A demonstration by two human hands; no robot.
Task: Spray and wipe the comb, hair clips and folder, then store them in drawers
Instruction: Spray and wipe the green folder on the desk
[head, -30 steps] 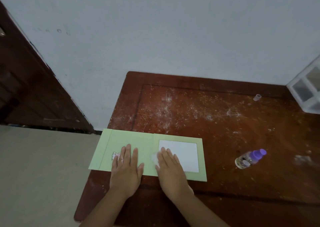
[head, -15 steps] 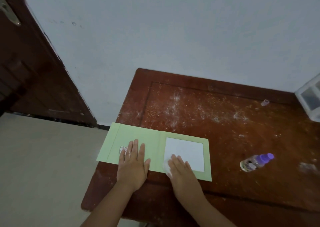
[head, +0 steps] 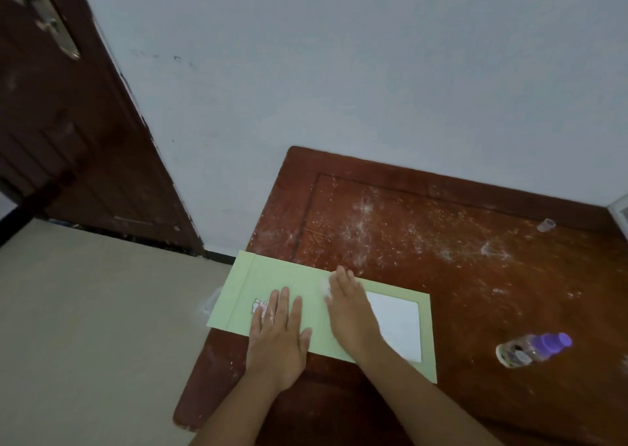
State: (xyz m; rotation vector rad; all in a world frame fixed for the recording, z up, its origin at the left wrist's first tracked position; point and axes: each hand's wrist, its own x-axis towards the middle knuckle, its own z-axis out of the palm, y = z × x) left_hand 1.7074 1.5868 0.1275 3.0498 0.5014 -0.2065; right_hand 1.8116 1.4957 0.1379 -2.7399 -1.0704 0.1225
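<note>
No readable text on the folder [head: 285, 275] or the blurred bottle label [head: 516, 355].

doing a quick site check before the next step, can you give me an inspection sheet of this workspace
surface: brown wooden table, scratched, with white powdery marks.
job's things: green folder lies open and flat at the table's near left corner, its left end past the edge; comb and hair clips not in view; only a corner of a white drawer unit shows at the right edge.
clutter: purple-capped bottle on its side; small clear cap near the far edge.
hands: left hand flat on the folder; right hand presses a white wipe on it.
cables: nothing seen.
surroundings: pale wall, dark wooden door, beige floor.
</note>
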